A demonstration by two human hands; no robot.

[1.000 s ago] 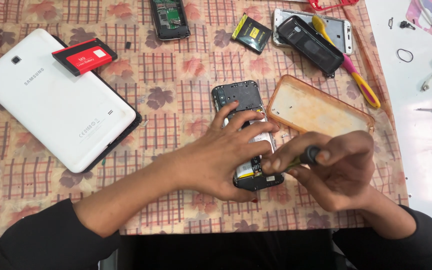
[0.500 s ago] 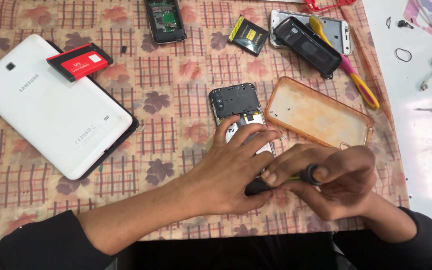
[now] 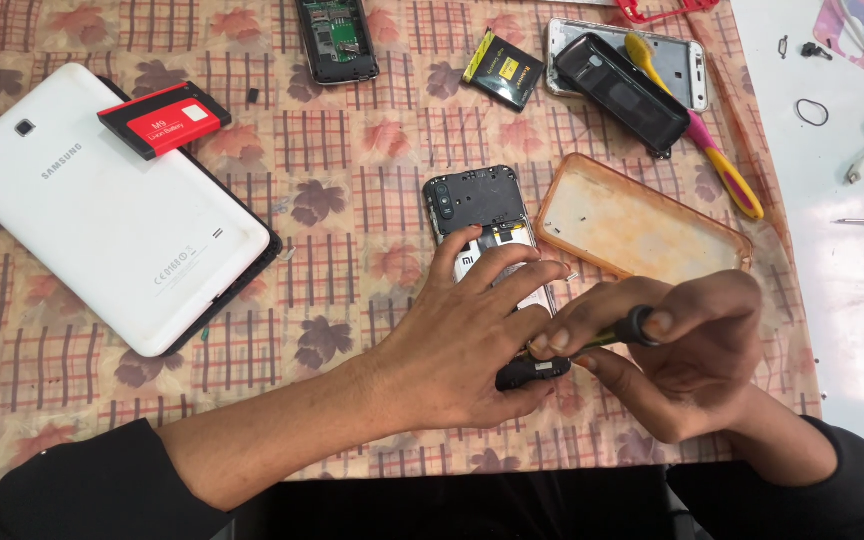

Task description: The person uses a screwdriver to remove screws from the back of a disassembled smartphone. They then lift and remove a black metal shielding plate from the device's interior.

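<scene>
The opened black smartphone with its back cover off (image 3: 487, 235) lies mid-table on the patterned checked tablecloth (image 3: 352, 150). The clear orange-tinted phone case (image 3: 632, 225) lies just beside it at 3 o'clock. The large white tablet (image 3: 102, 210) lies well apart at 9 o'clock, with the flat red battery (image 3: 164, 120) on it. The small black-and-yellow battery (image 3: 504, 70) lies at 12 o'clock.

Patterned cloth tablecloth (image 3: 352, 260), glossy plastic tablet (image 3: 112, 210)
</scene>
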